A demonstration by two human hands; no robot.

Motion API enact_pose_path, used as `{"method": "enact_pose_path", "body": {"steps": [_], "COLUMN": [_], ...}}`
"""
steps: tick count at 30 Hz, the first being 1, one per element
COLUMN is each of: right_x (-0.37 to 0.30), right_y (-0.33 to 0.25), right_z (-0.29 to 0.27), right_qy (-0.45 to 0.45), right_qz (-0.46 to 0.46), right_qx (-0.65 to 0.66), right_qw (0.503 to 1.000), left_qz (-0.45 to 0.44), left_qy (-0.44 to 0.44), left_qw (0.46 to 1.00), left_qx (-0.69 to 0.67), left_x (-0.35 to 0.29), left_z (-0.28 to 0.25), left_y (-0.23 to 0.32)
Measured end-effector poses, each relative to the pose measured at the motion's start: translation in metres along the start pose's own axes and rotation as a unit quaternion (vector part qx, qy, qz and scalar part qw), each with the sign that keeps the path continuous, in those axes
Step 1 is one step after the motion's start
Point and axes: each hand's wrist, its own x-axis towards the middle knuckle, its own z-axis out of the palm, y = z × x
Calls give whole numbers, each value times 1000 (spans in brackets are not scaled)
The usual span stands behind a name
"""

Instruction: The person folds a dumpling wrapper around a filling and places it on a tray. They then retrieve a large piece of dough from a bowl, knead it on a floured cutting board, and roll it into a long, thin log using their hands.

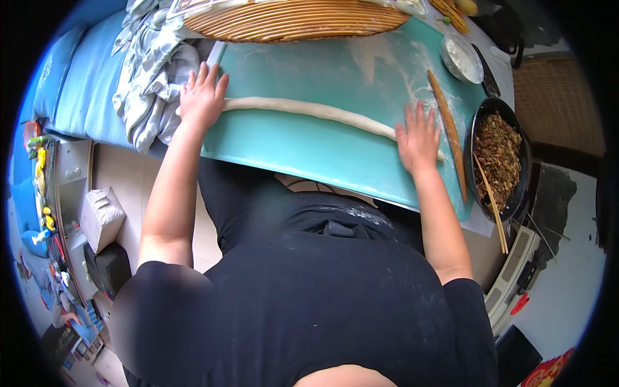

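Note:
A long rope of pale dough (309, 109) lies across the turquoise mat (284, 140), bowing slightly toward the far side. My left hand (204, 98) rests over its left end, palm down, with the fingers stretched out and apart. Over the right end lies my right hand (419, 138), also flat, its fingers pointing away from me; a short tip of dough shows past it. Just right of that hand a wooden rolling pin (447, 132) lies lengthwise on the mat. Flour dusts the mat's far and right parts.
A black pan of chopped filling (496, 155) stands at the right, with chopsticks (491, 200) across its near rim. Behind it sits a bowl of flour (461, 58). A woven tray (296, 20) borders the far edge. Crumpled cloth (155, 71) hangs at the left, by a blue sofa (90, 77).

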Motion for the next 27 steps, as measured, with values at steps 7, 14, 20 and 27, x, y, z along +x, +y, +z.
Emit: {"method": "enact_pose_path", "body": {"steps": [7, 14, 20, 27], "right_x": [-140, -22, -96, -144], "right_y": [16, 45, 52, 38], "right_z": [-6, 11, 10, -7], "right_qy": [-70, 60, 17, 2], "right_qz": [-72, 36, -46, -35], "right_qx": [59, 56, 52, 108], "right_qw": [993, 996, 997, 994], "left_qz": [83, 6, 63, 91], "left_qy": [15, 4, -5, 20], "left_qw": [996, 999, 995, 995], "left_qx": [-18, 40, 76, 46], "left_x": [-122, 1, -45, -96], "left_z": [-8, -2, 3, 0], "left_y": [-8, -6, -17, -28]}}
